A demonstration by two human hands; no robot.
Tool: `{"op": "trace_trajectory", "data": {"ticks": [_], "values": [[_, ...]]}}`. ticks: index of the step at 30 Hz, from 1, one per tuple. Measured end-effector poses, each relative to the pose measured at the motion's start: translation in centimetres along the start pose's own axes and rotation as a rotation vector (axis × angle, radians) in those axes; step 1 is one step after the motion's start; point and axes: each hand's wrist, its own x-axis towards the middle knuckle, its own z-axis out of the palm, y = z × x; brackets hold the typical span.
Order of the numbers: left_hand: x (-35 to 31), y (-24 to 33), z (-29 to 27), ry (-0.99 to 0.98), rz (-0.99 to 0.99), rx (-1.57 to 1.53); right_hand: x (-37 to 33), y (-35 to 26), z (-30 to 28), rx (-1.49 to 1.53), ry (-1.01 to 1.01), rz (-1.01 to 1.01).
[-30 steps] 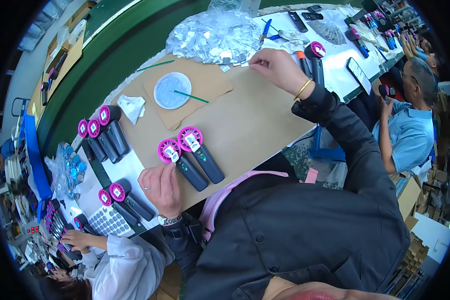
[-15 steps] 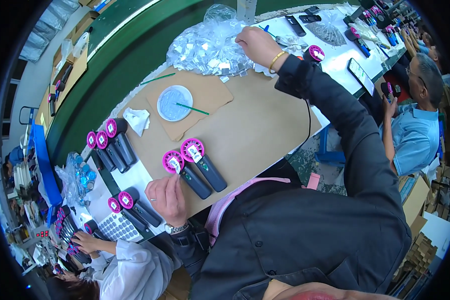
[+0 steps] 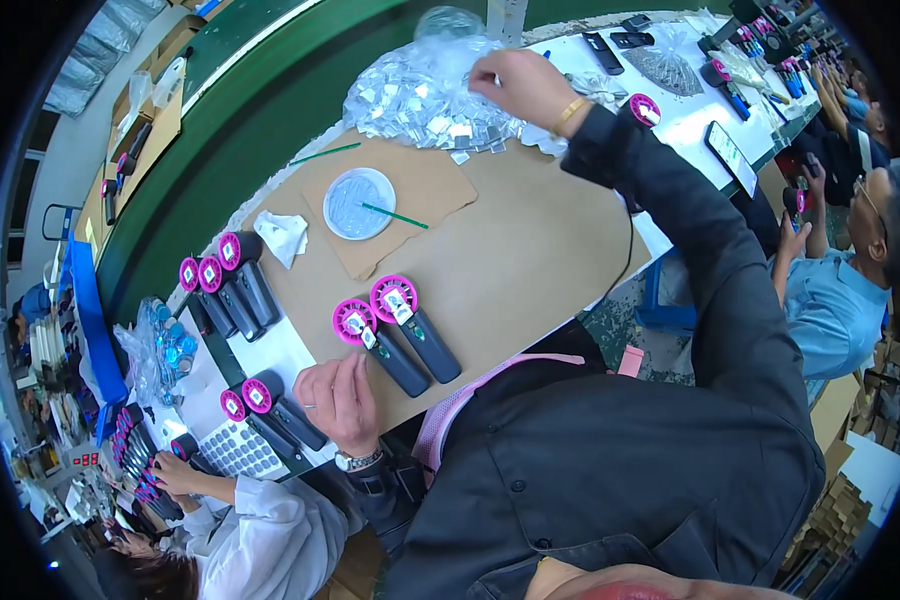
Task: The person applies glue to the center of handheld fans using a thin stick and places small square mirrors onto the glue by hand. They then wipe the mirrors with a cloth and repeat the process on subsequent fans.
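Two handheld fans with pink round heads and dark grey handles lie side by side on brown cardboard [image 3: 530,260]: a left fan [image 3: 402,362] and a right fan [image 3: 430,345]. Small white tags sit on their heads. My left hand [image 3: 338,402] is just below the left fan's head, its fingers bunched together; anything between them is hidden. Over the right edge of a clear plastic bag [image 3: 420,95], full of small clear and whitish square pieces, my right hand [image 3: 530,88] hovers with curled fingers. Whether they pinch a piece cannot be made out.
A white round dish [image 3: 385,225] with a green stick [image 3: 395,216] rests on a cardboard piece. Crumpled white tissue [image 3: 282,238] lies left of it. More fans [image 3: 240,300] stand left. A phone [image 3: 732,158] lies right. Co-workers sit at both sides.
The view has shifted slightly. My left fingertips have drawn a little away from the left fan's tag. My right hand stays by the bag, its fingers slightly more curled.
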Motion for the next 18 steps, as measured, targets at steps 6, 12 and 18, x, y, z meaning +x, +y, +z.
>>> {"op": "trace_trajectory", "data": {"ticks": [6, 12, 18], "values": [[0.3, -0.1, -0.1, 0.083, -0.034, -0.001, -6.7, -1.3, 0.7, 0.012, -0.249, 0.154], [1.5, 0.2, -0.3, 0.111, -0.003, 0.021, -5.5, -0.8, 1.8, 0.000, 0.026, 0.091], [11.8, -0.3, -0.6, 0.051, 0.052, -0.014, 0.2, 0.3, 0.8, -0.002, 0.116, 0.173]]}}
